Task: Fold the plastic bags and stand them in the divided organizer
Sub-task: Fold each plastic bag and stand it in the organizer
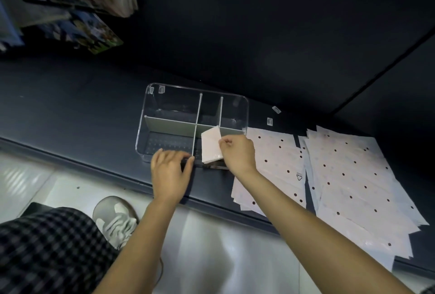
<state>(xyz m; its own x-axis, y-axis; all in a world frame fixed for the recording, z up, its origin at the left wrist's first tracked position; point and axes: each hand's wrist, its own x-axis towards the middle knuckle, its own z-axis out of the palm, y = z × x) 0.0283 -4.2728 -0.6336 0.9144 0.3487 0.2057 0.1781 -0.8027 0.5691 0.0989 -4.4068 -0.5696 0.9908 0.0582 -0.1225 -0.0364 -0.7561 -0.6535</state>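
A clear divided organizer (150, 114) with white partitions sits on a dark counter. A folded white plastic bag (210, 147) stands tilted in its near right compartment. My right hand (237, 152) pinches the bag's upper right edge between thumb and fingers. My left hand (170, 171) grips the organizer's near rim, fingers curled over it by the middle partition. To the right, two stacks of flat white bags with dark dots (275, 164) (357, 183) lie spread on the counter.
The dark counter (70, 110) runs from left to right, its front edge near my legs. Two small clear clips (270, 121) lie behind the bags. Packaged goods (89, 27) hang at the upper left. A dark wall stands behind.
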